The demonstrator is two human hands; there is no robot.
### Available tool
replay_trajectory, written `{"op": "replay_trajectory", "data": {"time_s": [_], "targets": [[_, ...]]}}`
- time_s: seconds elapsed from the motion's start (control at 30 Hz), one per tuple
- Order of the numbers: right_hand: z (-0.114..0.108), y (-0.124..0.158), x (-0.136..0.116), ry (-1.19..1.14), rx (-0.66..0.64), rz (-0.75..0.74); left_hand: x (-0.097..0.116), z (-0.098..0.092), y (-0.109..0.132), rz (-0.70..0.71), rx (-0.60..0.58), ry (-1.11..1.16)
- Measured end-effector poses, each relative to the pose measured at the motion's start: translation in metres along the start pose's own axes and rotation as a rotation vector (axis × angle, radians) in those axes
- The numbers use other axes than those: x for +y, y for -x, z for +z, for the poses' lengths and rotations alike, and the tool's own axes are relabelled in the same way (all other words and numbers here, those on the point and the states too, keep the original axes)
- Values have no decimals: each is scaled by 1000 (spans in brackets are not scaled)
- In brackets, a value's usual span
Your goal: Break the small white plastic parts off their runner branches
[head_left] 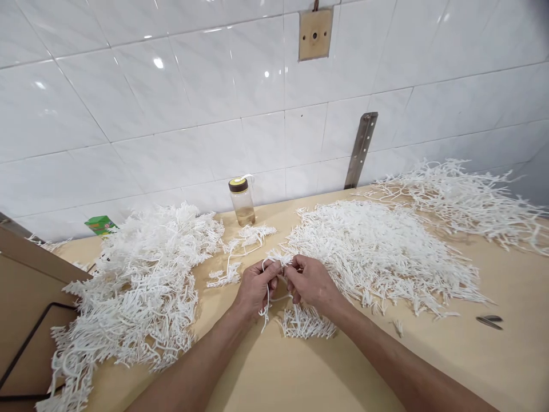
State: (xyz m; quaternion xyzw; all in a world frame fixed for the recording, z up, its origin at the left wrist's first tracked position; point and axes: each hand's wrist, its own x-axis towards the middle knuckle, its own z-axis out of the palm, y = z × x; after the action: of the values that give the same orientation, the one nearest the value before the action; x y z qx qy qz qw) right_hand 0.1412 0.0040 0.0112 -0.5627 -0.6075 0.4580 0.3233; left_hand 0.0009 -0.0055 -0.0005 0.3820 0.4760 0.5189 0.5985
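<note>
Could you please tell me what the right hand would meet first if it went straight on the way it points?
Beyond the white stringy piece at its fingertips, the right hand would probably meet the left hand first, though exact depth is unclear from this single view.

head cam | from head height — forward and down | near, over table (266, 377) | tiled wall (193, 86) ahead
</note>
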Motion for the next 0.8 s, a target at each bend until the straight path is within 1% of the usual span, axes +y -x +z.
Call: {"op": "replay_trajectory", "data": {"time_s": [0.03, 0.07, 0.13, 0.17, 0.2, 0.23, 0.27, 0.33, 0.37, 0.4, 0.43, 0.53, 0.6, 0.7, 0.77, 0.8], "targets": [[1, -1, 0, 61, 50, -47, 1, -1, -1, -8, -20, 13], [2, -1, 1, 147, 126, -134, 1, -2, -1, -11, -43, 21], [4, -2, 2, 328, 297, -363, 4, -4, -3, -6, -85, 22], [5, -2, 2, 387, 357, -452, 5, -5, -3, 3, -102, 14], [4, -2, 2, 413, 384, -489, 7, -6, -4, 17, -115, 1], [4, -3, 1, 403, 377, -468, 8, -6, -4, 34, -126, -12], [3, -2, 0, 366, 333, -403, 9, -7, -5, 53, -139, -25], [0, -2, -3, 264, 197, -236, 10, -7, -4, 80, -166, -50], [-1, -2, -3, 235, 155, -187, 11, -7, -3, 88, -176, -60], [-3, -3, -3, 237, 150, -186, 12, -7, -2, 92, -187, -68], [-5, -4, -3, 268, 187, -227, 13, -7, 0, 93, -200, -77], [-15, -13, 5, 421, 395, -393, 14, -5, 5, 86, -244, -107], [-25, -19, 11, 456, 479, -409, 14, -4, 6, 72, -259, -125], [-40, -21, 14, 404, 525, -390, 11, -4, 3, 64, -218, -123], [-47, -17, 10, 314, 493, -368, 9, -5, 0, 63, -172, -126], [-49, -14, 6, 258, 447, -351, 9, -5, -1, 61, -157, -134]]}}
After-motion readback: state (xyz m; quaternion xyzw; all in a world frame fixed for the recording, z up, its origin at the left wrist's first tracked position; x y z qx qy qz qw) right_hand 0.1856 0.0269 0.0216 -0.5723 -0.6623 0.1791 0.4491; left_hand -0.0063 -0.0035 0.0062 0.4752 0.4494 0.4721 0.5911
